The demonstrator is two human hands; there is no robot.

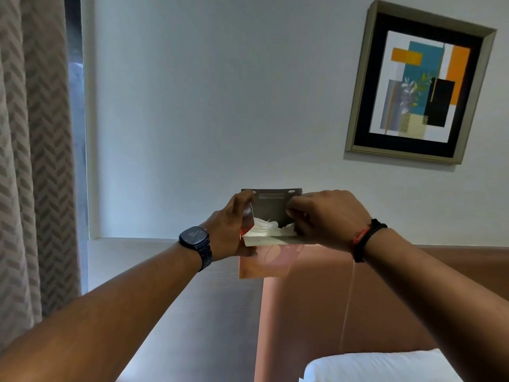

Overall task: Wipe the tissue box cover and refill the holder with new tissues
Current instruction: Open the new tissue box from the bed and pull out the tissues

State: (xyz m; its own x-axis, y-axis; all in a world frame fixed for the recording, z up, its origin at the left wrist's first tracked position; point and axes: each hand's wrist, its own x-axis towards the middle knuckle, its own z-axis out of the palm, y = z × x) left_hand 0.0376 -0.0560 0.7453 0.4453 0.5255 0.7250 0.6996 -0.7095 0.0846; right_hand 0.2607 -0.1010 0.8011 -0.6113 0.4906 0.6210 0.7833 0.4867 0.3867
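The left hand [231, 232] grasps the left end of a tissue box [264, 260], held up in the air before the wall, above the headboard [385, 299]. White tissues [264, 226] show at its torn top. The right hand [327, 219] pinches the grey flap [272, 208], apparently opening it. Refilling seems only begun; neither holder nor wiping is visible. No writing is readable.
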